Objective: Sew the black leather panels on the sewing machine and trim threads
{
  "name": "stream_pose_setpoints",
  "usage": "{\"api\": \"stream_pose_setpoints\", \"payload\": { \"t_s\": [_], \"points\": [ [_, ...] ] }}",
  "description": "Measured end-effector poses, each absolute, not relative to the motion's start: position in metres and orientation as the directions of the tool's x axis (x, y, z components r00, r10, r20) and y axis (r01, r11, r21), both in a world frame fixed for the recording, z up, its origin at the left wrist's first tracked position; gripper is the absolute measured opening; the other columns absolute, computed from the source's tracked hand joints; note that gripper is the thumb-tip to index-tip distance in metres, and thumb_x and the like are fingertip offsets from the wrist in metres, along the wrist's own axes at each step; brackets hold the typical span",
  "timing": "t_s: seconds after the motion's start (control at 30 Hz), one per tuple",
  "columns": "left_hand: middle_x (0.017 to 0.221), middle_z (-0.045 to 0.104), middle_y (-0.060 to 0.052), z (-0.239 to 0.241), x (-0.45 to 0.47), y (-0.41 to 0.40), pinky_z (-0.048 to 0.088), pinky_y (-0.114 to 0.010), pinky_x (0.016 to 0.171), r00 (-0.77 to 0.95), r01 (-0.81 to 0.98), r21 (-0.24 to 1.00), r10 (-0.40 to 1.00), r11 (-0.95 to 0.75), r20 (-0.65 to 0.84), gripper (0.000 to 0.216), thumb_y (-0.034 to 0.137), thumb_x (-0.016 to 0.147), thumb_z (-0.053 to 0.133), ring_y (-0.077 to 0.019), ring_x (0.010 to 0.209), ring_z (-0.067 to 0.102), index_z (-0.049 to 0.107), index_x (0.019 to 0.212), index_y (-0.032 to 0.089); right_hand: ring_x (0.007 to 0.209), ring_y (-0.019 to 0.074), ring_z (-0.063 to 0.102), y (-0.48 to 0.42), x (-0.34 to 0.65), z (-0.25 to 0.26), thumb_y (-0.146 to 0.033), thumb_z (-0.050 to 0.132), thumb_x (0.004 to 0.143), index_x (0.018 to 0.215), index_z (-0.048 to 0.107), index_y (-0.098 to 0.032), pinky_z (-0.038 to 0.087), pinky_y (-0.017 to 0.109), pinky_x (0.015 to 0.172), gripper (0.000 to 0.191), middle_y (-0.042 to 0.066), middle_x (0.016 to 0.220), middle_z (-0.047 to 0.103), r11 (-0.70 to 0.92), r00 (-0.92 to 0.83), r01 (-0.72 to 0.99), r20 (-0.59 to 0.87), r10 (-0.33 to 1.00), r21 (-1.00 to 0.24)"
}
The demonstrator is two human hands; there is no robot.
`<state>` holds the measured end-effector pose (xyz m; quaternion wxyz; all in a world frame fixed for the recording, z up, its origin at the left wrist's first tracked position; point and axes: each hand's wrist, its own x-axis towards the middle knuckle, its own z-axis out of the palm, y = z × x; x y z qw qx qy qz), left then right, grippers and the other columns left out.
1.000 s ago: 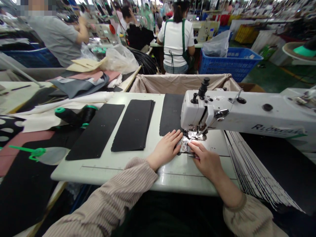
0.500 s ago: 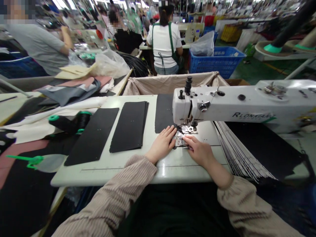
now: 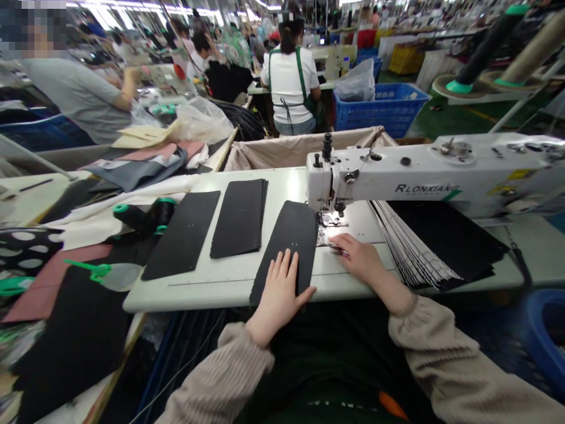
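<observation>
My left hand [image 3: 279, 294] lies flat, fingers spread, on the lower part of a black fabric panel [image 3: 295, 227]. This panel slants across the table's front edge, left of the needle area. My right hand [image 3: 359, 258] rests close to the presser foot [image 3: 333, 221] of a white sewing machine [image 3: 379, 174]. Its fingers are curled together around a small, partly hidden dark metal object [image 3: 339, 251], whose kind I cannot make out. Further left on the table lie a stack of black panels [image 3: 238, 218] and another black panel [image 3: 183, 235].
Right of the needle, a thick fanned stack of black panels with pale edges [image 3: 445, 241] lies under the machine arm. Black thread cones [image 3: 139, 218] and fabric scraps [image 3: 145, 165] crowd the left side. A cloth-lined bin [image 3: 273, 154] stands behind the table. Co-workers sit beyond.
My left hand has moved toward me and left from beside the presser foot, and the black panel has come with it to the front edge. My right hand stays near the needle.
</observation>
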<state>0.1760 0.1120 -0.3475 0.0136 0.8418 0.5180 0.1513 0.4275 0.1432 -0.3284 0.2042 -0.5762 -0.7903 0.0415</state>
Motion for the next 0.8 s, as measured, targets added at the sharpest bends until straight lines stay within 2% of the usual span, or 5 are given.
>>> {"api": "stream_pose_setpoints", "payload": {
  "t_s": [0.17, 0.3, 0.43, 0.57, 0.8],
  "points": [
    [0.164, 0.015, -0.013, -0.344, 0.121, 0.042, 0.030, -0.057, 0.118, 0.523, 0.828, 0.189, 0.849, -0.527, 0.075, 0.087, 0.007, 0.077, 0.051, -0.0336, 0.151, 0.014, 0.018, 0.156, 0.019, 0.121, 0.0189, 0.059, 0.088, 0.432, -0.333, -0.016, 0.051, 0.089, 0.141, 0.051, -0.030, 0.052, 0.031, 0.091, 0.054, 0.001, 0.147, 0.052, 0.391, -0.316, 0.806, 0.235, 0.919, -0.445],
    [0.163, 0.022, -0.004, -0.336, 0.111, 0.044, 0.028, -0.050, 0.122, 0.644, 0.743, 0.233, 0.765, -0.627, 0.003, 0.089, -0.006, 0.071, 0.039, -0.0221, 0.150, 0.021, 0.026, 0.153, 0.025, 0.116, 0.0177, 0.063, 0.059, 0.439, -0.341, -0.017, 0.047, 0.092, 0.145, 0.047, -0.032, 0.053, 0.032, 0.093, 0.055, 0.001, 0.142, 0.057, 0.312, -0.243, 0.765, 0.196, 0.950, -0.563],
    [0.161, 0.028, -0.005, -0.341, 0.140, 0.067, 0.024, -0.054, 0.122, 0.624, 0.754, 0.194, 0.777, -0.628, 0.089, 0.073, 0.001, 0.081, 0.045, -0.0258, 0.151, 0.021, 0.035, 0.149, 0.024, 0.113, 0.0194, 0.065, 0.049, 0.459, -0.342, -0.029, 0.043, 0.098, 0.140, 0.053, -0.029, 0.052, 0.034, 0.095, 0.042, 0.003, 0.132, 0.065, 0.180, -0.023, 0.704, 0.231, 0.973, -0.687],
    [0.157, 0.034, -0.014, -0.342, 0.196, 0.082, 0.025, -0.057, 0.120, 0.593, 0.746, 0.206, 0.773, -0.633, 0.225, 0.060, 0.034, 0.090, 0.063, -0.0349, 0.148, 0.025, 0.042, 0.144, 0.019, 0.105, 0.0206, 0.066, 0.034, 0.480, -0.344, -0.039, 0.040, 0.100, 0.124, 0.062, -0.023, 0.052, 0.034, 0.092, 0.036, 0.007, 0.115, 0.071, 0.096, 0.198, 0.617, 0.272, 0.942, -0.781],
    [0.122, 0.060, -0.009, -0.347, 0.285, 0.093, 0.047, -0.041, 0.093, 0.703, 0.571, 0.310, 0.648, -0.760, 0.294, 0.036, 0.034, 0.096, 0.058, -0.0256, 0.110, 0.054, 0.054, 0.129, 0.021, 0.076, 0.0200, 0.068, 0.003, 0.488, -0.358, -0.051, 0.050, 0.094, 0.104, 0.058, -0.024, 0.049, 0.030, 0.064, 0.029, 0.002, 0.089, 0.071, -0.171, 0.301, 0.746, 0.098, 0.949, -0.643]
  ]
}}
